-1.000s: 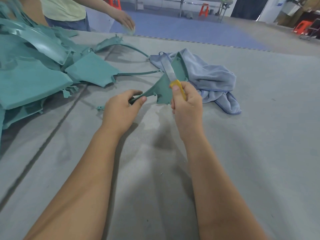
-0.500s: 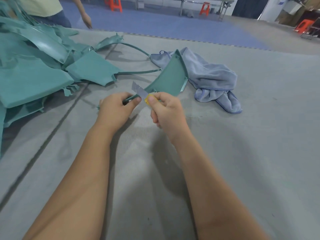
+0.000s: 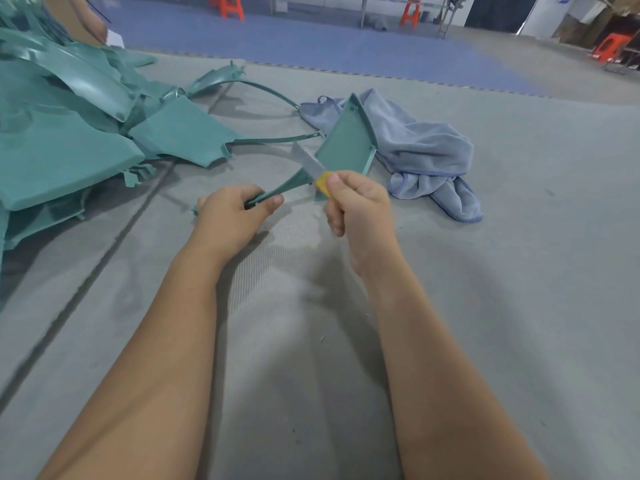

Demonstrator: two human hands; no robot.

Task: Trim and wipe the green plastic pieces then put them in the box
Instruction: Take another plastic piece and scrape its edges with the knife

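The left hand (image 3: 228, 211) grips the narrow stem of one green plastic piece (image 3: 346, 147), raised above the grey mat (image 3: 519, 306). The right hand (image 3: 356, 206) clasps one yellow-handled knife (image 3: 311, 168), blade against the piece's edge. Just beyond lies one blue cloth (image 3: 422, 150); to the left, a heap of green pieces (image 3: 69, 133), too tangled to count.

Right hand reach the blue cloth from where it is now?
Probably yes, once freed. The blue cloth lies just beyond the right hand with only bare mat between, but that hand grips the yellow-handled knife against the green piece.
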